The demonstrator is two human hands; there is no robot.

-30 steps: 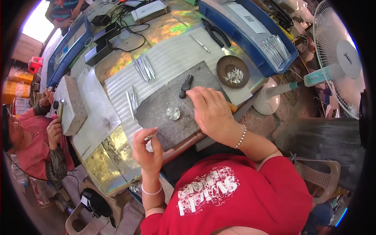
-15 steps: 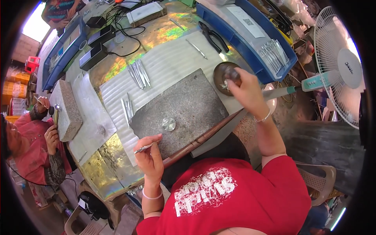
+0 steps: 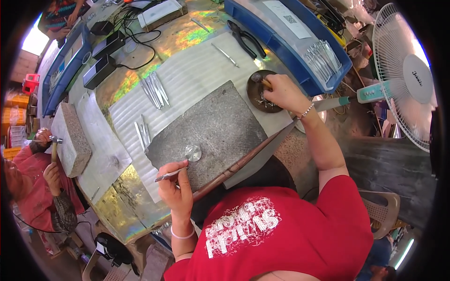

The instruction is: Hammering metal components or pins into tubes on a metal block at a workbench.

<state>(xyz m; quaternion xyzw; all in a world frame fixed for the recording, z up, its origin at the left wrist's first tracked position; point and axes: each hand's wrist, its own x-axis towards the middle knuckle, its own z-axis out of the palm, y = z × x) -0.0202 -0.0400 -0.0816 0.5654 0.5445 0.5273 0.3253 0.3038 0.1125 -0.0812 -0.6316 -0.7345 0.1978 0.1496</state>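
My left hand (image 3: pixel 174 186) grips a thin metal rod (image 3: pixel 169 175) at the near edge of a grey stone slab (image 3: pixel 211 131). A small round metal disc (image 3: pixel 192 152) lies on the slab just beyond the rod's tip. My right hand (image 3: pixel 281 91) holds a small hammer (image 3: pixel 259 79) by its wooden handle and rests over a dark round dish (image 3: pixel 258 96) of small metal pieces, to the right of the slab.
Several metal rods (image 3: pixel 153 89) lie on the corrugated sheet (image 3: pixel 187 79) behind the slab, and more rods (image 3: pixel 142 132) lie left of it. Black pliers (image 3: pixel 246 40) and a blue tray (image 3: pixel 300 42) sit beyond. A fan (image 3: pixel 408 75) stands right. Another person (image 3: pixel 37 187) hammers at left beside a second stone block (image 3: pixel 70 140).
My right hand left the slab, swung right to the dark dish, and now holds the hammer there. My left hand stays at the slab's near edge with the rod.
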